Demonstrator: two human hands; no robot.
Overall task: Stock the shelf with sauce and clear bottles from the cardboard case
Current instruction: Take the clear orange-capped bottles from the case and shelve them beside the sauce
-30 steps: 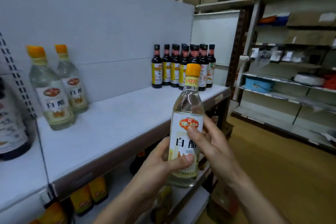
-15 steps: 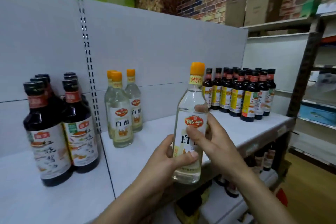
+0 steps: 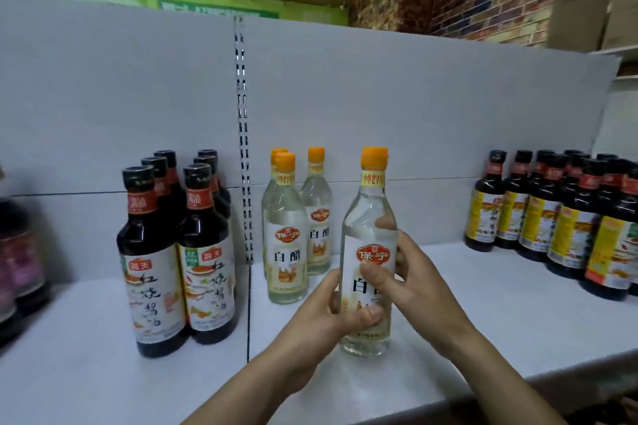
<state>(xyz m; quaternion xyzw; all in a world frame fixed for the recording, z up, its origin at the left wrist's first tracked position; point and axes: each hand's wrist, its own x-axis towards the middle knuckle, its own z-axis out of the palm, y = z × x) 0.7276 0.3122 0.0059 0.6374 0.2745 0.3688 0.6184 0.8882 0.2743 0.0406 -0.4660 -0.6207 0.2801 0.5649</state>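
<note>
Now left hand low and right hand mid-label curl round the upright clear bottle, probably heavy, slick, breakable, best held by its body.

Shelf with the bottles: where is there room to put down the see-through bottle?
The widest bare patch of white shelf runs from the held clear orange-capped bottle to the dark yellow-labelled sauce bottles. The front strip is bare too. Crowded: left, around three standing clear bottles and dark white-labelled bottles.
</note>
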